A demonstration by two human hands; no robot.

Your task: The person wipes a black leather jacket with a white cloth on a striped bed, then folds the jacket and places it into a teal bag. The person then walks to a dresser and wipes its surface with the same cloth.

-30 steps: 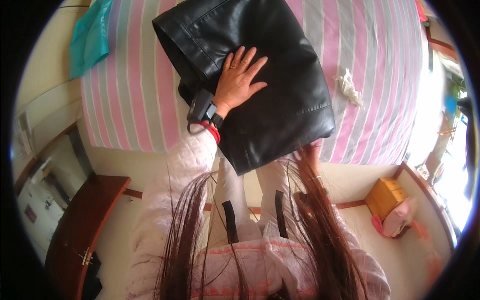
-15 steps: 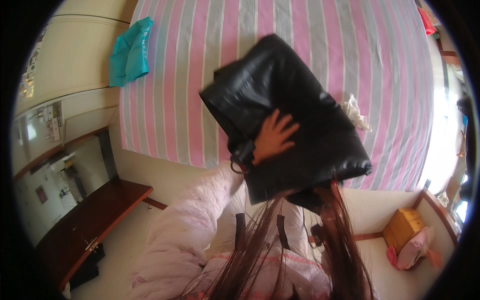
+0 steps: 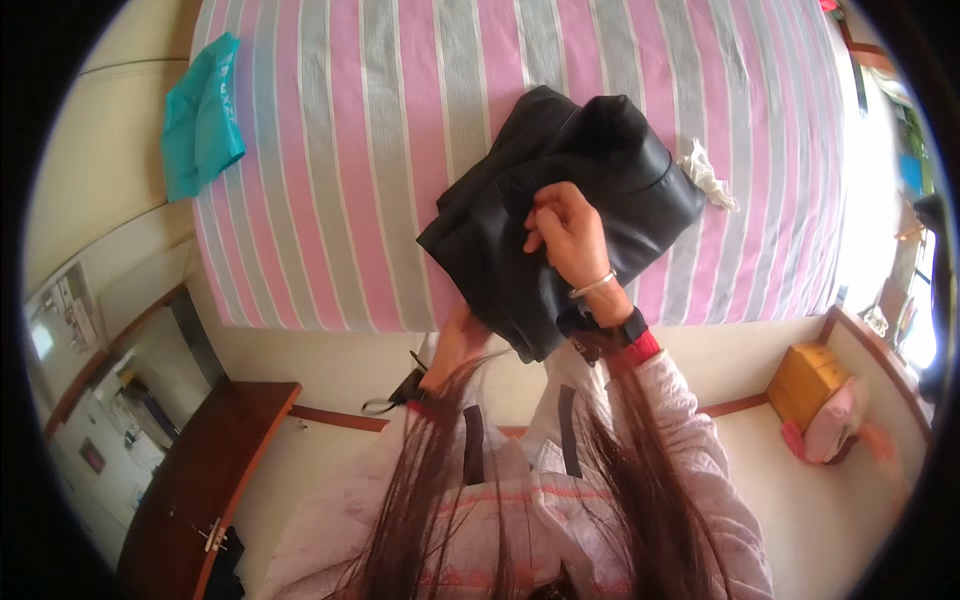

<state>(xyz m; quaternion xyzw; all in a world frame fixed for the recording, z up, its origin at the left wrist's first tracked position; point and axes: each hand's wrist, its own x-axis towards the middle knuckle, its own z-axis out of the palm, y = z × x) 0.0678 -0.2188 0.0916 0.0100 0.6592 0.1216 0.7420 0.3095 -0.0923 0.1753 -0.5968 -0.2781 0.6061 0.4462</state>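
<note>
Bedside: A folded bundle of glossy black leather-like material (image 3: 640,190) sits at the near edge of a bed cover striped in pink, grey and white (image 3: 350,180), one corner jutting past that edge.
Right hand (image 3: 568,232): Fingers curl inward over the bundle's top; from where I stand, I cannot tell whether they pinch a fold.
Left hand (image 3: 462,338): At the bundle's near left side, fingertips hidden; its grip I cannot tell.
Bed's right: A crumpled white cloth or tissue (image 3: 708,175) lies just beside the bundle.
Bed's left: A flat turquoise bag (image 3: 203,125) lies at the cover's edge, well apart from the hands.
</note>
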